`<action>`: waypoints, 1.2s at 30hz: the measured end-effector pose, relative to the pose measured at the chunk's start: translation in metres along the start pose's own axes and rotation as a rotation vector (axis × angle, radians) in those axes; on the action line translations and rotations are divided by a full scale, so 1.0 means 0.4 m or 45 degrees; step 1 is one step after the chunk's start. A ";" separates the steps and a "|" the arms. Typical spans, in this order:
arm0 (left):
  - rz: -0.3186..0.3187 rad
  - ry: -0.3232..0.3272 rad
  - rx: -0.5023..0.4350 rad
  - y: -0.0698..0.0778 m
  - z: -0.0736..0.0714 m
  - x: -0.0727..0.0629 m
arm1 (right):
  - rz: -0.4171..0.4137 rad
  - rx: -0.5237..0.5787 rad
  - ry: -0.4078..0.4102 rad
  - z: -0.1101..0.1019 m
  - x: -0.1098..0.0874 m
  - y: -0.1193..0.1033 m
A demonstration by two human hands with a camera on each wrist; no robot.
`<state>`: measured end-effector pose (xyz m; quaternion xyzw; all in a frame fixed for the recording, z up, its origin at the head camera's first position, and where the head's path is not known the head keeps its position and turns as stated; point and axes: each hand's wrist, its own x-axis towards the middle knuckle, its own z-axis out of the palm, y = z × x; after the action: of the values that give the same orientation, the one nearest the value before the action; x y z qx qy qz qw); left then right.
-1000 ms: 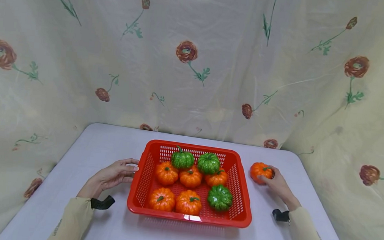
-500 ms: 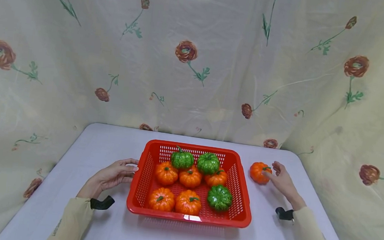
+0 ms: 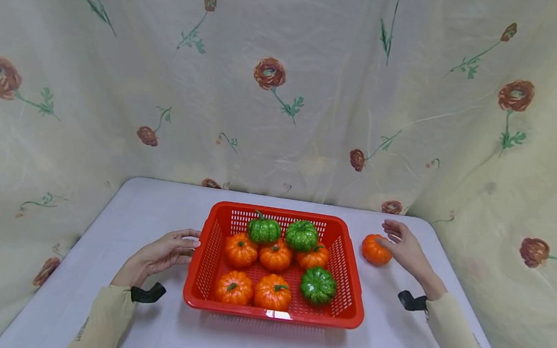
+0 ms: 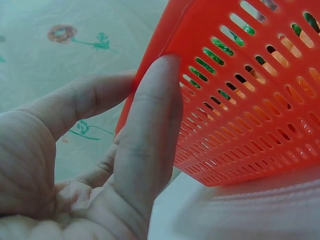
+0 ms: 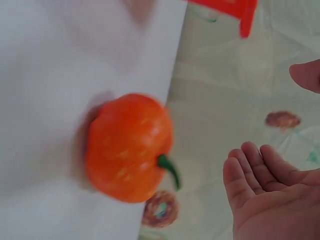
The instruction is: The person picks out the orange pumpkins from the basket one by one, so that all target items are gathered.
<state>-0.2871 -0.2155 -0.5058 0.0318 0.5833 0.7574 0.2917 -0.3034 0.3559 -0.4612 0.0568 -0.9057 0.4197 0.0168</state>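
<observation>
A red perforated plastic basket [image 3: 273,314] holds several small orange pumpkins [image 3: 273,292] and 3 green pumpkins [image 3: 318,286]. At its left rim, my left hand [image 3: 164,252] pinches the edge; the left wrist view shows the rim [image 4: 131,107] between the digits, with one fingertip against the slotted outer wall. To the right of the basket, a lone orange pumpkin [image 3: 375,251] with a green stem sits on the table. My right hand [image 3: 408,251] hovers just right of and above it, fingers extended, partly covering it in the head view. The right wrist view shows the hand [image 5: 280,195] apart from that pumpkin [image 5: 129,149], holding nothing.
The white table [image 3: 156,207] has rounded back corners. Floral cloth [image 3: 311,88] hangs behind it and along both sides. A black strap [image 3: 147,293] is around the left wrist, another strap [image 3: 411,302] around the right.
My right hand has let go of the lone orange pumpkin and lifted off it, its fingers spreading. The pumpkin stays in place. Left hand and basket look unchanged.
</observation>
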 end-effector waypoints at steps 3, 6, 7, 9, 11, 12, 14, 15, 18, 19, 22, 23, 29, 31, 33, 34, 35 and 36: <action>-0.002 0.000 0.004 -0.001 -0.001 0.000 | -0.056 -0.006 -0.040 0.007 -0.002 -0.048; 0.005 -0.001 0.014 -0.001 -0.001 0.001 | -0.077 -0.007 -0.086 0.017 -0.003 -0.087; 0.007 -0.001 0.017 0.000 -0.001 0.001 | -0.082 -0.010 -0.099 0.020 -0.002 -0.096; 0.010 0.001 0.022 0.001 0.000 0.002 | -0.101 -0.012 -0.117 0.028 0.000 -0.114; 0.006 0.007 0.022 0.002 0.001 0.002 | -0.118 -0.010 -0.134 0.037 0.001 -0.129; 0.002 0.012 0.019 0.002 0.001 0.002 | -0.126 -0.010 -0.140 0.041 0.000 -0.136; -0.005 0.018 0.015 0.002 0.002 0.002 | -0.149 -0.002 -0.155 0.049 -0.001 -0.150; -0.009 0.022 0.013 0.002 0.003 0.001 | -0.161 -0.003 -0.162 0.053 -0.001 -0.156; -0.014 0.026 0.013 0.002 0.003 0.000 | -0.184 -0.006 -0.177 0.062 -0.003 -0.174; -0.012 0.025 0.017 0.002 0.003 0.000 | -0.192 -0.009 -0.183 0.065 -0.003 -0.180; -0.003 0.020 0.024 0.002 0.003 0.001 | -0.192 -0.027 -0.205 0.074 -0.002 -0.193; 0.000 0.020 0.027 0.002 0.003 0.001 | -0.197 -0.028 -0.215 0.077 -0.002 -0.197; 0.008 0.029 0.042 0.000 0.002 0.002 | -0.221 -0.021 -0.317 0.100 0.004 -0.225; 0.008 0.034 0.044 -0.001 0.002 0.002 | -0.218 -0.049 -0.355 0.112 0.006 -0.233; 0.011 0.035 0.048 -0.002 0.001 0.002 | -0.211 -0.104 -0.379 0.127 0.009 -0.240; 0.012 0.034 0.047 -0.002 0.001 0.002 | -0.203 -0.134 -0.388 0.136 0.010 -0.243; 0.013 0.034 0.046 -0.002 0.000 0.002 | -0.194 -0.158 -0.396 0.144 0.011 -0.247; 0.013 0.034 0.044 -0.003 0.000 0.002 | -0.192 -0.183 -0.404 0.152 0.013 -0.250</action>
<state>-0.2875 -0.2149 -0.5070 0.0298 0.6000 0.7491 0.2793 -0.2959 0.2451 -0.4244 0.1888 -0.9178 0.3373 -0.0907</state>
